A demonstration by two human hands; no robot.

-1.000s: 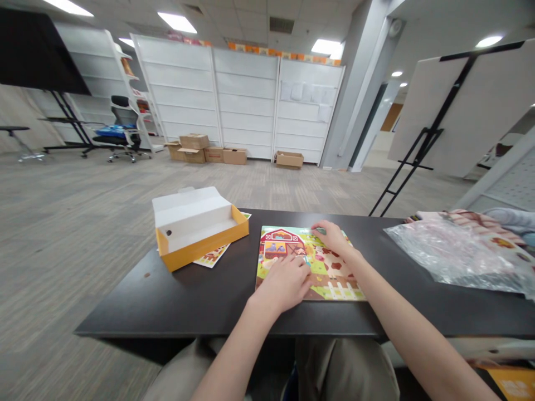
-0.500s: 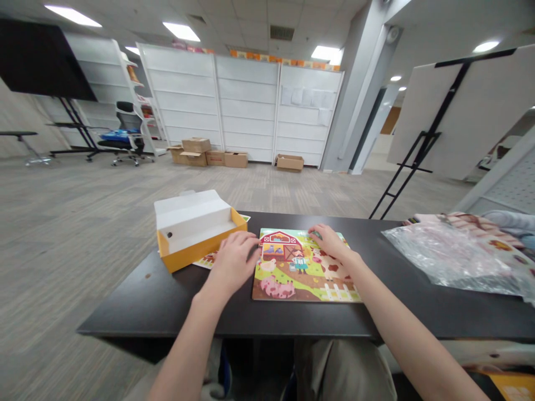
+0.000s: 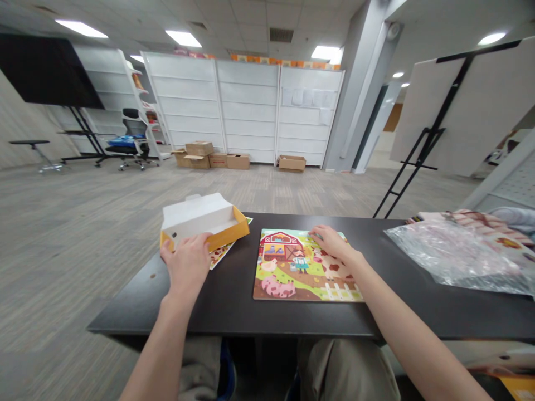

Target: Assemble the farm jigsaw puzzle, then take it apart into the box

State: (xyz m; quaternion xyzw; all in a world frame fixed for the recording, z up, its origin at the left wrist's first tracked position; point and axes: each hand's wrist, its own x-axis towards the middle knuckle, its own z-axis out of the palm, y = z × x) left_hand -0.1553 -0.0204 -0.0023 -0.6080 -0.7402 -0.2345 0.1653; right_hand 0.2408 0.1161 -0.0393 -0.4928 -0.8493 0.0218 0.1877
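Note:
My left hand (image 3: pixel 186 260) is closed on the near left part of an open yellow cardboard box (image 3: pixel 229 234) with a white inside. The thumb is at its left corner and the fingertips lie over the near wall. Under the box, printed cards or sheets (image 3: pixel 221 255) stick out. A farm picture puzzle (image 3: pixel 288 273) with a barn, a farmer, a cow and a pig lies flat on the black table. On its far right part rests my right hand (image 3: pixel 330 242), with bent fingers and a gap between thumb and forefinger. Its fingertips are partly hidden.
The black table (image 3: pixel 234 312) has a clear plastic bag (image 3: pixel 451 253) and folded cloth (image 3: pixel 480 220) on its right side. Beyond are cardboard boxes (image 3: pixel 198 156), an office chair (image 3: pixel 132 142), white shelving (image 3: pixel 248 111) and a board on a black stand (image 3: pixel 422 147).
My left hand has moved left from the puzzle's edge to the box and closed on it. The box sits slightly further right in view. My right hand stays on the puzzle.

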